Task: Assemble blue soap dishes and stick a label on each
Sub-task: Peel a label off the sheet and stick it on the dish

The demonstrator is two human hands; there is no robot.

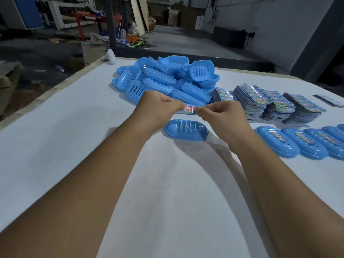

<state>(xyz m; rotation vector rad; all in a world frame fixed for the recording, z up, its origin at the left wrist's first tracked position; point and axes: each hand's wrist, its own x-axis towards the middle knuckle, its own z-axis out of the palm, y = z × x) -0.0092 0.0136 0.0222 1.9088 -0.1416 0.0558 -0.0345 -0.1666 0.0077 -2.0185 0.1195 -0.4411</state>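
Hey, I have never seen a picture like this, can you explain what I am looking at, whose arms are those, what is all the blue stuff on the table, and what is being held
There is no machine here. One camera, worn on a person's head, looks forward and down, so the two bare arms are that person's own. The left hand and right hand each pinch one end of a small printed label, held above the white table. Just below it lies one blue soap dish with no label on it. Farther back is a loose pile of blue dish parts. To its right stand stacks of label sheets. At the right edge is a row of finished dishes, each with a label stuck on top. Behind the table is a dim workshop floor.
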